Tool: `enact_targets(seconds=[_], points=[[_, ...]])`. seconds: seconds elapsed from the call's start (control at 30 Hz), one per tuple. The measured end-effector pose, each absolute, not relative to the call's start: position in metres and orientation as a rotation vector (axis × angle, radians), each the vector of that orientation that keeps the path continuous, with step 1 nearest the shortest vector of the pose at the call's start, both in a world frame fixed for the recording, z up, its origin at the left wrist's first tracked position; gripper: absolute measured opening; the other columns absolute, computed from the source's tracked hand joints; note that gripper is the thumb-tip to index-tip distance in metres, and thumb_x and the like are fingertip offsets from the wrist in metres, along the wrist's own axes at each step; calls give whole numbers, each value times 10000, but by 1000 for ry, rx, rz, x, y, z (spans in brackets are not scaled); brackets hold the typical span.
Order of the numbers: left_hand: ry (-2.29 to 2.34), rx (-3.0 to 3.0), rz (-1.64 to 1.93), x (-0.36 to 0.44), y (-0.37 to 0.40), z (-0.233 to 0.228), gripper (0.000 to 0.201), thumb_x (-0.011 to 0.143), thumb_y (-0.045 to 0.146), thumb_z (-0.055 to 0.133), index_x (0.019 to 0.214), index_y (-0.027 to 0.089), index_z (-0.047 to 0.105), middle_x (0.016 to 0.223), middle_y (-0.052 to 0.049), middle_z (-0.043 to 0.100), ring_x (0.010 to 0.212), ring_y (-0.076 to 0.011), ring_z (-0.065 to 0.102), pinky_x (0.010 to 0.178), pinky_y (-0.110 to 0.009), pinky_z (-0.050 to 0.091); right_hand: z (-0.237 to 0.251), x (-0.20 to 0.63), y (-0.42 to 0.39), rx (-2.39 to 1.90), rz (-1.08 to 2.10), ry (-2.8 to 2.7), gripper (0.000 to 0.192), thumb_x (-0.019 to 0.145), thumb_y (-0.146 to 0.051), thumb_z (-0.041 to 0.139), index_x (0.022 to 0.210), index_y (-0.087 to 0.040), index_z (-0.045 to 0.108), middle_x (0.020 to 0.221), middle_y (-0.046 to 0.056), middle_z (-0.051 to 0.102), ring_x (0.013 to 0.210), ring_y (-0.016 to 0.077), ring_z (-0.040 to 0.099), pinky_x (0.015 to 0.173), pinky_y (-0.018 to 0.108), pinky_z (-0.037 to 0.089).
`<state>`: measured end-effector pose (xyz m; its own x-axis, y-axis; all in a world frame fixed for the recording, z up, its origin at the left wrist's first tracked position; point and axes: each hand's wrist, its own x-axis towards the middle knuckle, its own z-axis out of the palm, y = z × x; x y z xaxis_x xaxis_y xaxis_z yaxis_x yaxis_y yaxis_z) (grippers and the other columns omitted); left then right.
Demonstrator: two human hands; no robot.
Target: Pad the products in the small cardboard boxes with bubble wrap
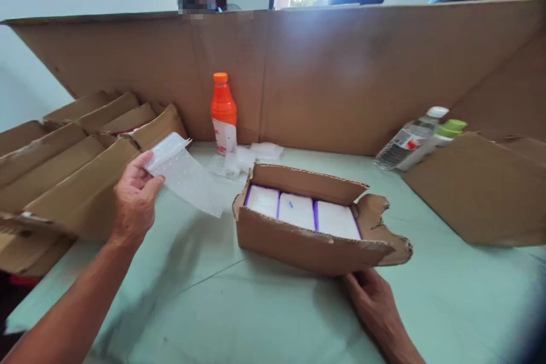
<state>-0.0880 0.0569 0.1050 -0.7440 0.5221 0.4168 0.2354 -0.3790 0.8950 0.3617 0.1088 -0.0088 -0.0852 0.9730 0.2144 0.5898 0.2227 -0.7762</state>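
On or just above the table (256, 324), the box (298, 247), filled with white packs (296, 213), looks stiff and fairly weighty, wanting support underneath; its torn flaps (375, 210) seem weak. The right hand (373, 301) meets its near lower edge, fingers partly hidden, grip unclear. The left hand (136, 193) has its fingers clamped on the bubble bag (187, 173), probably light, soft, best pinched at that folded end.
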Motion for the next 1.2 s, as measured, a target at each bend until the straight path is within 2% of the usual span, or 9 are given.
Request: enact_targets(seconds=[0.17, 0.33, 0.47, 0.57, 0.7, 0.77, 0.87, 0.97, 1.2], points=[[1501, 593, 2277, -79, -14, 88, 530, 523, 134, 780, 1046, 189, 713, 776, 31, 712, 735, -103, 660, 663, -165, 526, -1, 365, 115, -1488, 737, -1751, 368, 733, -528, 612, 832, -194, 729, 784, 82, 785, 740, 289, 732, 657, 357, 590], [1446, 334, 2229, -55, -46, 79, 399, 567, 207, 844, 950, 186, 732, 780, 16, 752, 675, -125, 698, 653, -217, 583, 28, 382, 73, -1734, 609, -1867, 404, 750, -600, 595, 859, -250, 766, 890, 64, 803, 810, 302, 749, 695, 382, 595], [1358, 158, 2173, -27, -51, 80, 350, 564, 183, 868, 890, 193, 741, 819, 27, 769, 733, -113, 714, 725, -203, 605, 35, 354, 0, -1506, 1073, -2068, 347, 865, -506, 611, 1040, -249, 763, 1059, 82, 788, 950, 260, 742, 826, 342, 601], [1342, 145, 2045, 1, -58, 86, 282, 579, 206, 882, 820, 189, 737, 843, 14, 771, 787, -128, 721, 754, -203, 608, 26, 299, -38, -1279, 1365, -1982, 639, 847, -397, 678, 1449, -242, 531, 1430, 134, 610, 1116, 264, 683, 974, 412, 555], [1395, 301, 1775, 28, -78, 92, 325, 635, 358, 877, 910, 232, 759, 885, -14, 769, 795, -183, 718, 682, -264, 618, 18, 230, -41, -1007, 1510, -1710, 984, 777, -392, 786, 1594, -276, 252, 1626, 143, 357, 1464, 304, 387, 1124, 481, 421], [1467, 427, 1697, 32, -87, 89, 284, 719, 443, 812, 943, 278, 754, 893, -12, 762, 797, -212, 712, 654, -314, 616, 21, 210, -33, -904, 1580, -1614, 989, 722, -451, 845, 1552, -272, 339, 1580, 137, 418, 1429, 311, 419, 1122, 475, 413], [1566, 622, 1648, 27, -88, 77, 238, 842, 505, 675, 949, 300, 731, 931, -25, 755, 892, -259, 710, 729, -401, 618, 29, 208, -25, -812, 1817, -1533, 570, 703, -532, 844, 1143, -211, 677, 1103, 79, 698, 961, 235, 655, 827, 352, 544], [1613, 645, 1662, 18, -81, 58, 222, 847, 465, 670, 951, 274, 714, 931, -29, 748, 962, -254, 699, 847, -418, 598, 36, 235, -17, -929, 1897, -1432, 405, 748, -560, 789, 827, -183, 665, 725, -6, 624, 638, 138, 551, 603, 264, 474], [2005, 1194, 1259, 22, -86, 13, 185, 775, 407, 704, 780, 223, 696, 997, -64, 716, 981, -269, 637, 916, -446, 509, 41, 326, 15, -1441, 1380, -1822, 401, 822, -452, 675, 1123, -188, 666, 913, 50, 710, 806, 214, 654, 730, 325, 517]])
